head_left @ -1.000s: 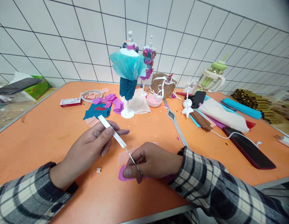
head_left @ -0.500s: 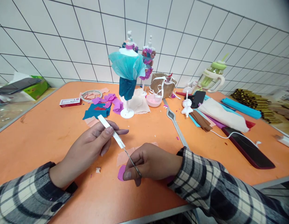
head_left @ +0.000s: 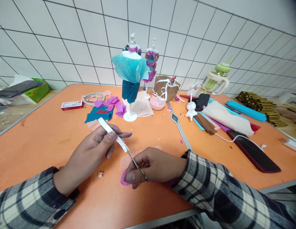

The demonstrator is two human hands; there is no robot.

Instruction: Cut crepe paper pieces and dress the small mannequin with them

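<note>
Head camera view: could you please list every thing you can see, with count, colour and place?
mannequin: 2, white, dressed in teal and purple paper, back centre
paper scraps: several, purple, teal, pink, left of the mannequins
tape roll: 1, white, back left
small box: 1, red and white, back left
bowl: 1, pink, centre
paper bag: 1, brown, behind the bowl
bottle: 1, green, back right
phone: 1, dark, right
table: 1, orange
white strip: 1, in the left hand
scissors: 1, metal, in the right hand
left hand: 1, fingers pinch the strip
right hand: 1, on purple paper
</note>
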